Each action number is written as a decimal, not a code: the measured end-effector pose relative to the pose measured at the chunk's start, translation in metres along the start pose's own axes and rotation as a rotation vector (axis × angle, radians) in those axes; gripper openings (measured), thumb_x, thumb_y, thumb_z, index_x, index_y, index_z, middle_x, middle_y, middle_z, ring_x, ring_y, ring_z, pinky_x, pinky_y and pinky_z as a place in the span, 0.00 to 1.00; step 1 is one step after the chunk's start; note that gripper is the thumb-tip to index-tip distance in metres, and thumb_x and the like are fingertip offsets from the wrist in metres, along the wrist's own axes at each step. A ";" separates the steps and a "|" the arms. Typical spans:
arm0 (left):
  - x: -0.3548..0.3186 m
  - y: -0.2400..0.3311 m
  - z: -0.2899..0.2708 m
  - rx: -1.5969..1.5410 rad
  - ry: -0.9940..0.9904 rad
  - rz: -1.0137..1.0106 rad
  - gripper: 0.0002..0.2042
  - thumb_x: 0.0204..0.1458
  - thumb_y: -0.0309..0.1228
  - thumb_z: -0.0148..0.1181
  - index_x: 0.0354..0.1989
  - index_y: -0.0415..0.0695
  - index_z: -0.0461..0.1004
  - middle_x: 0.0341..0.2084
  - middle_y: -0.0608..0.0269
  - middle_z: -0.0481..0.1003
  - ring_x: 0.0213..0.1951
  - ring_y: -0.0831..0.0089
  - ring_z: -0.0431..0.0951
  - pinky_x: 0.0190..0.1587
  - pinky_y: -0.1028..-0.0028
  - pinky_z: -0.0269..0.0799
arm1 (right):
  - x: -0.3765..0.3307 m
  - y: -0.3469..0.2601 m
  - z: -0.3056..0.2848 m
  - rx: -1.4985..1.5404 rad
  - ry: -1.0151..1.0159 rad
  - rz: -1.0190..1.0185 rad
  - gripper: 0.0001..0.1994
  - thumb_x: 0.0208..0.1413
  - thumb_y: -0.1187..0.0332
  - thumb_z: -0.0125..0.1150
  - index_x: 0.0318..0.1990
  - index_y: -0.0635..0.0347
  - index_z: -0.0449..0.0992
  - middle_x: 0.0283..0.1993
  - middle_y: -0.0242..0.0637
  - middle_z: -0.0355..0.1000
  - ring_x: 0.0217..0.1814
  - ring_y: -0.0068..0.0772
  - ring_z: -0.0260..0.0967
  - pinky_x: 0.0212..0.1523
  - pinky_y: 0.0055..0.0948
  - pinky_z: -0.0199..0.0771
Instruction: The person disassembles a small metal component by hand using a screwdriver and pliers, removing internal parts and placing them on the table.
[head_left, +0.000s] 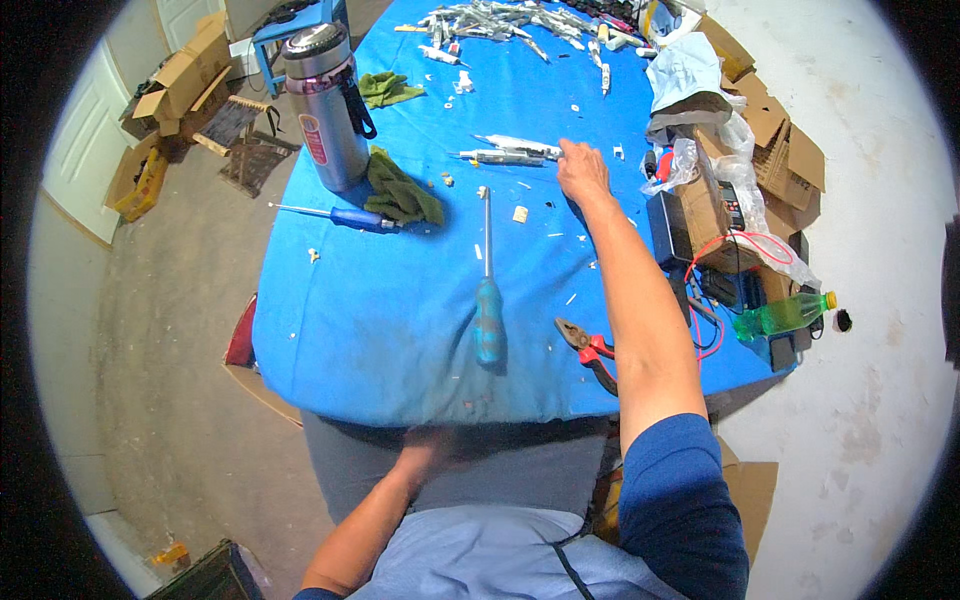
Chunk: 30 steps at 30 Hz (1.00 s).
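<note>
My right hand (pixel 583 172) reaches far over the blue-covered table (pixel 380 330). Its fingers are closed at the right end of a slim white device (pixel 520 145) with a thin pointed tip. A similar silver-white device (pixel 503 158) lies just alongside, nearer to me. My left hand (pixel 430 445) is low at the table's near edge, smeared by motion, so its fingers cannot be made out. Between the hands lies a long screwdriver (pixel 488 320) with a teal handle, a small pale piece at its tip. Red-handled pliers (pixel 585 345) rest beside my right forearm.
A steel flask (pixel 335 120) stands at the left by green cloths (pixel 403 190) and a blue-handled screwdriver (pixel 355 217). Many similar devices (pixel 510 20) are heaped at the far end. Along the right edge are cardboard boxes (pixel 700 190), wires and a green bottle (pixel 785 317).
</note>
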<state>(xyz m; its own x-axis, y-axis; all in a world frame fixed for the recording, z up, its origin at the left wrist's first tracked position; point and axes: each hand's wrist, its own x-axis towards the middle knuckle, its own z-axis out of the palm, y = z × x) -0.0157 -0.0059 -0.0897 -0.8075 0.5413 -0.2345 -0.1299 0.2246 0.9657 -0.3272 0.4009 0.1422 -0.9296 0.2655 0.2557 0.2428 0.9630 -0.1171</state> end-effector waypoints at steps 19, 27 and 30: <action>-0.008 0.069 0.006 -0.401 0.104 -0.574 0.10 0.52 0.31 0.57 0.41 0.40 0.74 0.35 0.59 0.76 0.34 0.68 0.76 0.36 0.67 0.72 | -0.197 0.003 -0.143 0.275 0.417 -0.280 0.11 0.49 0.75 0.61 0.42 0.57 0.77 0.39 0.45 0.71 0.43 0.50 0.69 0.44 0.42 0.71; -0.041 0.112 -0.012 -0.487 -0.006 -0.445 0.19 0.57 0.50 0.58 0.30 0.44 0.74 0.21 0.71 0.70 0.20 0.80 0.65 0.21 0.77 0.56 | -0.313 -0.032 -0.153 0.527 0.211 -0.552 0.14 0.45 0.78 0.64 0.42 0.59 0.75 0.41 0.42 0.74 0.41 0.49 0.72 0.42 0.40 0.73; -0.054 0.148 -0.015 -0.508 -0.018 -0.392 0.22 0.59 0.55 0.50 0.27 0.49 0.67 0.19 0.72 0.64 0.22 0.79 0.61 0.23 0.77 0.53 | -0.342 -0.040 -0.150 0.627 0.041 -0.588 0.13 0.46 0.77 0.64 0.42 0.59 0.75 0.39 0.40 0.75 0.39 0.47 0.72 0.41 0.38 0.73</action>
<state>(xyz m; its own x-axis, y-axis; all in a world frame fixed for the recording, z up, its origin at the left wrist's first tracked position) -0.0002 -0.0140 0.0680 -0.6357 0.5114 -0.5783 -0.6735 -0.0013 0.7392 0.0223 0.2790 0.2039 -0.8424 -0.2555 0.4745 -0.4847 0.7441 -0.4598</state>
